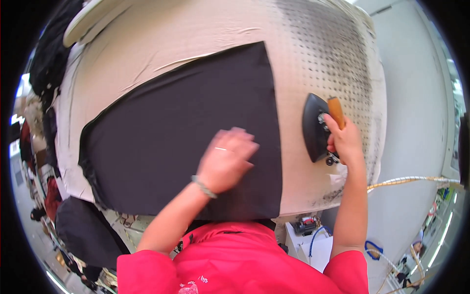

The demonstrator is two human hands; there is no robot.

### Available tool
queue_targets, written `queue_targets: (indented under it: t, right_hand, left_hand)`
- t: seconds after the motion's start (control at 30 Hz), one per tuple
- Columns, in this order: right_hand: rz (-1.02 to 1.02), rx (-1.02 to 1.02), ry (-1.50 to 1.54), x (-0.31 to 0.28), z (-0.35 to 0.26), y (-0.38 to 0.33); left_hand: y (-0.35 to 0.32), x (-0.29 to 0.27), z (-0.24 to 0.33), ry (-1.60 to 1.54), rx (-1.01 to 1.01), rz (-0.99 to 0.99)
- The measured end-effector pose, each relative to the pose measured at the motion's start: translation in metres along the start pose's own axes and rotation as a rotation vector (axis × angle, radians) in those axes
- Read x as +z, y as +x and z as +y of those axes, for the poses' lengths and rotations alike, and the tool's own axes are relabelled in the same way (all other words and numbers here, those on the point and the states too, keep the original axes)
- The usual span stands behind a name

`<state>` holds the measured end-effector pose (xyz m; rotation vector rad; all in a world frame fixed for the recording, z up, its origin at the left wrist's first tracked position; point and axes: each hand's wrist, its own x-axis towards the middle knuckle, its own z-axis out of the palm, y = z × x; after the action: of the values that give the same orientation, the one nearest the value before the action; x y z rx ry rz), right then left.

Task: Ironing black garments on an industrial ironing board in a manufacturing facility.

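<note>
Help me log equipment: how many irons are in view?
1. The iron is in the right hand over the padded table, to the right of the dark cloth. No other shows, though the picture's edges are too blurred to rule one out.

A cream cloth-covered table (293, 191), marked by dark dots at upper right.
A large black fabric panel (183, 142) is spread across left and centre; at right, a black pointed iron (314, 130) with orange-brown handle is seen on or just above the table.
</note>
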<state>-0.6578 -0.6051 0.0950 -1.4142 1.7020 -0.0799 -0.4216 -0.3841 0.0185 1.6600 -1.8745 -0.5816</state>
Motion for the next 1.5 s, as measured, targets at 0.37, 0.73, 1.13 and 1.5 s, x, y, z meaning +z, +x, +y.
queue_targets:
  t: [0.37, 0.73, 1.13, 1.5]
  right_hand:
    - [-0.032, -0.34, -0.229, 0.1, -0.059, -0.04]
    - [-0.017, -0.02, 0.008, 0.21, -0.159, -0.049]
    - [-0.861, -0.644, -0.412, 0.493, -0.292, -0.271]
    - [0.05, -0.307, -0.258, 0.257, -0.139, -0.145]
  left_hand:
    - [-0.452, -0.306, -0.311, 0.37, -1.386, 0.593]
    - [-0.408, -0.332, -0.265, -0.932, -0.979, 0.814]
    - [-0.39, -0.374, -0.303, -0.96, -1.071, 0.907]
    - [-0.423, -0.399, -0.26, -1.496, -0.809, 0.779]
